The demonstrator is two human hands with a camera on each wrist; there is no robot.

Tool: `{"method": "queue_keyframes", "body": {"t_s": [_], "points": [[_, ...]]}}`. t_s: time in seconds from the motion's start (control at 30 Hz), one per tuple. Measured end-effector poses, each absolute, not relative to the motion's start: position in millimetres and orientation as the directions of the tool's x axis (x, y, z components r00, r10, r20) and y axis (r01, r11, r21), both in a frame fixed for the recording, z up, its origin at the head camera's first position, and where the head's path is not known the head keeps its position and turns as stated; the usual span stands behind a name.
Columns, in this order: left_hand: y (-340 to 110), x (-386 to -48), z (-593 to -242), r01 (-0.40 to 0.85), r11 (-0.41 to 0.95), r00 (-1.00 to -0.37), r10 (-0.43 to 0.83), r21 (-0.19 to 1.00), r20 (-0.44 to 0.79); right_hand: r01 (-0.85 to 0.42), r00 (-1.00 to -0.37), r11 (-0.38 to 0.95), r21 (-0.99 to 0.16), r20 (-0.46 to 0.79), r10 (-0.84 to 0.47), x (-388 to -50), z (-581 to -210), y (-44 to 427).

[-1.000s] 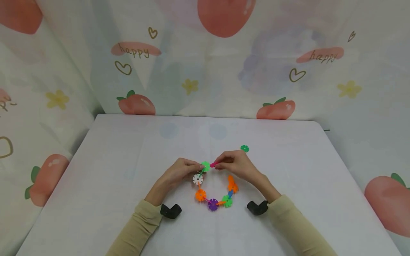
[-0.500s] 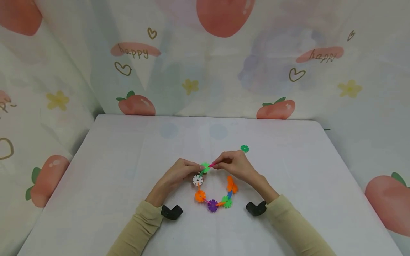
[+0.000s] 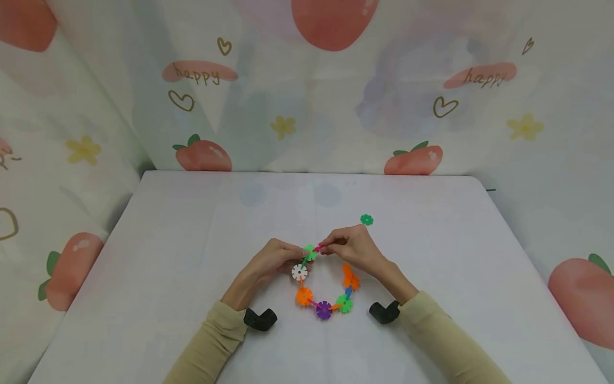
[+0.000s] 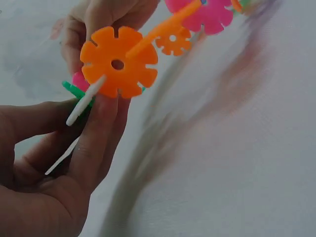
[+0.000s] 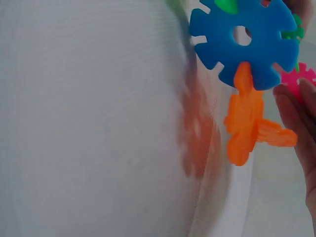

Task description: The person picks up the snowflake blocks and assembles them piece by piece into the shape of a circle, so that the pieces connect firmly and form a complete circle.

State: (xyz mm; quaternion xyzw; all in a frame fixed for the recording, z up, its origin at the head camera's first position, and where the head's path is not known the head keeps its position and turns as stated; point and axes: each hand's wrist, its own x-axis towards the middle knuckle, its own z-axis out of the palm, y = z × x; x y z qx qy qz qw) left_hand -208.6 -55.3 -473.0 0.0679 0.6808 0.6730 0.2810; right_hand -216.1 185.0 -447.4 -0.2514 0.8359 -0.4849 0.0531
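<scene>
A string of interlocking notched plastic discs curves in an open ring between my hands in the head view. My left hand [image 3: 269, 264] grips the string at its upper left end, around the light green disc [image 3: 310, 254]. Below that come a white disc [image 3: 299, 272], an orange disc [image 3: 304, 296] and a purple disc [image 3: 324, 310]. A blue disc [image 5: 242, 37] and orange discs [image 5: 244, 121] form the other end, near my right wrist. Between thumb and fingers, my right hand [image 3: 357, 249] pinches a pink disc [image 5: 299, 81] against the light green disc's edge; how far they interlock cannot be seen.
A single green disc [image 3: 366, 220] lies on the white table [image 3: 201, 213], just beyond my right hand. Black wrist mounts [image 3: 260, 320] stick out from both sleeves. A printed cloth backdrop [image 3: 326, 106] rises behind the table and along its sides.
The pink disc in my right hand has come up to the light green disc, closing the small gap between them. The string has shifted slightly rightward in view.
</scene>
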Motion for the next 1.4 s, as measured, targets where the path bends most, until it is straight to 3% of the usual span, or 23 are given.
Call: {"method": "queue_keyframes", "body": {"t_s": [0.27, 0.4, 0.77, 1.07, 1.4], "points": [[-54, -210, -471, -0.248, 0.116, -0.758, 0.595, 0.962, -0.268, -0.334, -0.844, 0.412, -0.848, 0.074, -0.532, -226, -448, 180], [-53, -209, -472, -0.245, 0.114, -0.775, 0.573, 0.963, -0.265, -0.347, -0.836, 0.446, -0.825, 0.057, -0.545, -227, -448, 181], [-55, -210, -475, -0.259, 0.093, -0.784, 0.561, 0.961, -0.266, -0.266, -0.94, 0.65, -0.712, 0.045, -0.337, -246, -443, 231], [-56, -209, -476, -0.254, 0.103, -0.785, 0.559, 0.962, -0.268, -0.184, -0.972, 0.742, -0.645, 0.008, -0.234, -264, -451, 269], [-56, -209, -477, -0.253, 0.092, -0.789, 0.557, 0.963, -0.26, -0.045, -0.994, 0.806, -0.59, -0.052, -0.093, -271, -456, 275]]}}
